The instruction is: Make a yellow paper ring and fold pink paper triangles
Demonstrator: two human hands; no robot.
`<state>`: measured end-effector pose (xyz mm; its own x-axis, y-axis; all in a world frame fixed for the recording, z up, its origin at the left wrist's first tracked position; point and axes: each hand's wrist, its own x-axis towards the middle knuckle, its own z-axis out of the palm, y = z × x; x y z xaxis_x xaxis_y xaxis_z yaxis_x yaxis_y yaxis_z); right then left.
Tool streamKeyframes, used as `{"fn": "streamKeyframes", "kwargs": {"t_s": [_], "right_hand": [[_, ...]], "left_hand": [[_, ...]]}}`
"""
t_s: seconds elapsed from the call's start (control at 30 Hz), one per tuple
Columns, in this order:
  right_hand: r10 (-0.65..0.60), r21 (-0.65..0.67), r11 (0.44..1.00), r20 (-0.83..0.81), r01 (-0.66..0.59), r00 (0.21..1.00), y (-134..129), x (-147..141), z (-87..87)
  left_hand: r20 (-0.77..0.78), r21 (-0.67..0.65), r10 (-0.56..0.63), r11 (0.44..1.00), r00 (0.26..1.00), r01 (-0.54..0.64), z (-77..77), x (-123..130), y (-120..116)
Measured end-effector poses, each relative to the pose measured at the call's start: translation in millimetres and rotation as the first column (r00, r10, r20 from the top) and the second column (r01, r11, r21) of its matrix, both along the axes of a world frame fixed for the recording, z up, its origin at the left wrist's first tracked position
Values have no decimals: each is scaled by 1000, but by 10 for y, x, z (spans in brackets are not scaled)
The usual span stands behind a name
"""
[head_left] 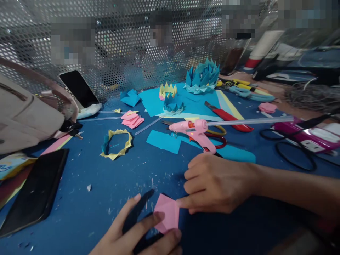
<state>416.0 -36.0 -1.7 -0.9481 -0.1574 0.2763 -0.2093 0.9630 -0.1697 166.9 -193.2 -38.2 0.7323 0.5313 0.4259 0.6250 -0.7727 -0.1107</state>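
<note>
A small folded piece of pink paper (167,214) lies on the blue tabletop close to me. My left hand (140,230) is open, with spread fingers and two fingertips pressing on the paper's left and lower parts. From the right, my right hand (212,186) reaches in with most fingers curled, its lowest fingertip at the paper's right corner. Whether the thumb is under that corner is hidden. Just beyond my right hand, a pink hot glue gun (193,129) lies with a long clear glue stick (249,121) in its back.
A yellow-and-blue paper ring (117,144), pink paper squares (132,120) and blue paper (164,141) lie farther off. Behind stand a blue paper lotus (203,78) and a red cutter (233,120). Phones (37,189), a bag (26,109) and a purple power strip (308,136) flank the workspace.
</note>
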Motion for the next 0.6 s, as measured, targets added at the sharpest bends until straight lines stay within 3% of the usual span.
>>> {"fn": "streamKeyframes", "kwargs": {"t_s": [0.17,0.3,0.6], "right_hand": [[15,113,994,-109,-2,994,-69,15,-19],[35,66,997,-108,-28,993,-105,27,-54],[-33,-111,993,90,43,995,-66,48,47]], "left_hand": [[18,50,-37,998,999,36,76,53,61],[58,78,-47,996,997,42,54,88,78],[140,136,-49,990,989,30,-53,121,92]]}}
